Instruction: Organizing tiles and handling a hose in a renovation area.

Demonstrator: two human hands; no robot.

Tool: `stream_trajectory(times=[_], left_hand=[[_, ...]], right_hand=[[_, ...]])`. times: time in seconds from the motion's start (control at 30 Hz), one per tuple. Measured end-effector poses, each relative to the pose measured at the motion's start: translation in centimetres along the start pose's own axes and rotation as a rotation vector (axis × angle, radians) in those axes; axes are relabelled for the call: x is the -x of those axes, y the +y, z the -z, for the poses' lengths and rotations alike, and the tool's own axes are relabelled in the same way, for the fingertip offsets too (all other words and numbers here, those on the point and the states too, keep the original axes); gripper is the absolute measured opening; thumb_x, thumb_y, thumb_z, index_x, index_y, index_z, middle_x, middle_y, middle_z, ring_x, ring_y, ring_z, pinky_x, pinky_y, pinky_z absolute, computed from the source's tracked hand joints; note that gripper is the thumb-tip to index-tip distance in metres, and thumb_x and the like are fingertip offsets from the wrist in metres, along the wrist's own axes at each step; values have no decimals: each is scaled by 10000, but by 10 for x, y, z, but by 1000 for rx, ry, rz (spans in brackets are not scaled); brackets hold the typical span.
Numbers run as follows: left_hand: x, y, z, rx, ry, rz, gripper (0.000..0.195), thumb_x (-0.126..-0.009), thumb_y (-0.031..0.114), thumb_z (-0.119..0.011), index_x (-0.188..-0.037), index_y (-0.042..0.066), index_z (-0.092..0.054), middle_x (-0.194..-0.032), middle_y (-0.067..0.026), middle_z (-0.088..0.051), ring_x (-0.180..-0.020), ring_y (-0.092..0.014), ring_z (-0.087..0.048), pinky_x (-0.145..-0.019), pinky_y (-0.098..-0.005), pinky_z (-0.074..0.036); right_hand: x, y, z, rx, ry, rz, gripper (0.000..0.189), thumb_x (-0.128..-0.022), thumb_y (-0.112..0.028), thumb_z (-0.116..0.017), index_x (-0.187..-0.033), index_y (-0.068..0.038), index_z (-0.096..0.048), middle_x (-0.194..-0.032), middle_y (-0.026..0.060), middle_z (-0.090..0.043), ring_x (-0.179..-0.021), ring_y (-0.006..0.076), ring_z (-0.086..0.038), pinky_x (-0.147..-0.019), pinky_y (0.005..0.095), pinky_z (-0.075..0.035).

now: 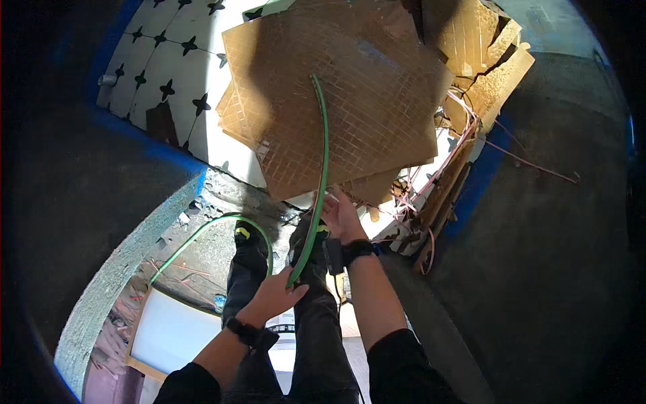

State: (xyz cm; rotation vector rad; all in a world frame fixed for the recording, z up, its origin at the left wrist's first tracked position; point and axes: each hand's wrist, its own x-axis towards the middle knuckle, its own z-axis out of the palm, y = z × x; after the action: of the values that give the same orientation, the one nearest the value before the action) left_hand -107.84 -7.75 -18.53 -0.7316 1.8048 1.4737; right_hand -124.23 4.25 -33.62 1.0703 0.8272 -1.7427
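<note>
My left hand [275, 295] grips a long green plastic strap [323, 146] in front of my legs. From that hand, one length of the strap runs up over a stack of flattened cardboard sheets [348, 106], its tip lying near the middle. Another length loops left past my shoe and down to a framed white panel. My right hand [342, 214] is at the near edge of the stack, just right of the strap. Its fingers are partly curled, and whether they hold the cardboard edge is unclear.
Torn cardboard [497, 76] and tangled pink strapping [416, 189] lie to the right of the stack. White tiles with dark star shapes [166, 55] spread at upper left. Below left, a low curved wall [121, 257] borders rubble and the wood-framed white panel [174, 331].
</note>
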Motion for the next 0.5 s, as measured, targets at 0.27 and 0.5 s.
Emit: stream_trajectory(times=[0.27,0.5], left_hand=[[49,-40,24,-3,-49,121,326,-777,321,-618,-847,13,-537,-676,-191,-574,-676,-383,-572,-565,-432,-425],[10,-44,21,-100,-214,33,390,-823,400,-547,-762,15,-571,-659,-162,-564,-634,-295,-570,-593,-379,-426]], right_hand=[[3,5,0,413,94,180,347,-835,-111,-564,-1134,-16,-415,-860,118,-564,-748,196,-573,-660,303,-478],[65,-30,46,417,258,447,510,-825,-63,-557,-1260,0,-298,-908,112,-585,-812,187,-585,-682,313,-487]])
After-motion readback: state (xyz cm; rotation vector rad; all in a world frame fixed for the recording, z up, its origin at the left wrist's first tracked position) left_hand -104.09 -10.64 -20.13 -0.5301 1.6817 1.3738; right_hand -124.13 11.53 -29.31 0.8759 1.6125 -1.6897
